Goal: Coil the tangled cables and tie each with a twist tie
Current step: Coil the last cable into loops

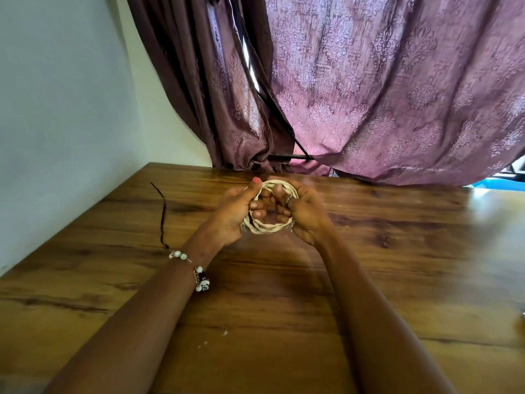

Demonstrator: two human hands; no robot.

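Note:
A cream-white cable [265,227] is wound into a small round coil and held just above the wooden table [397,265]. My left hand [235,213] grips the coil's left side, thumb on its upper rim and fingers curled through the middle. My right hand [305,214] grips the right side, its fingers also curled inside the ring. A thin dark brown twist tie [162,214] lies stretched out on the table to the left of my left hand. Metal plug ends peek out at the coil's lower left and lower right, mostly hidden by my palms.
A purple patterned curtain [383,95] hangs behind the table's far edge. A white wall [56,123] runs along the left edge. Small pale crumbs [224,332] lie on the near tabletop between my forearms. My left wrist wears a beaded bracelet [196,273].

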